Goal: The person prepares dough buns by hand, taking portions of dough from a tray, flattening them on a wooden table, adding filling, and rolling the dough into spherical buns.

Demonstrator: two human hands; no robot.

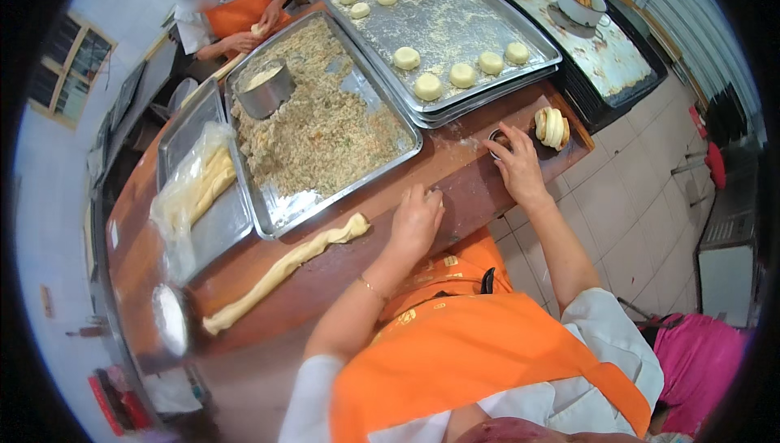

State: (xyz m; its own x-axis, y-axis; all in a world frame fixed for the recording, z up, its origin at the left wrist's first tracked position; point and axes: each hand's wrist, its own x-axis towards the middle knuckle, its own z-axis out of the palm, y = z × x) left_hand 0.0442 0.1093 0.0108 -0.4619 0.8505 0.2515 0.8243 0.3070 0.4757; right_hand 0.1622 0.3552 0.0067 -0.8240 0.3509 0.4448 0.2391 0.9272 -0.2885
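Observation:
My left hand (416, 214) is at the front of the wooden table, fingers curled down; what they hold, if anything, is hidden. My right hand (516, 158) grips a small round metal ring (496, 144) near the table's right corner. Just right of it sits a stack of pale, layered dough pieces (551, 128). A long dough rope (280, 276) lies left of my left hand, with a bowl of white powder (171, 319) at its far end.
A tray of crumbly filling (321, 150) holds a metal container (264, 99). Left are bagged dough (205, 187) and another tray (240, 223). Stacked trays with dough rounds (447, 20) and a dark pan (613, 69) stand behind. A co-worker (244, 12) works dough across the table.

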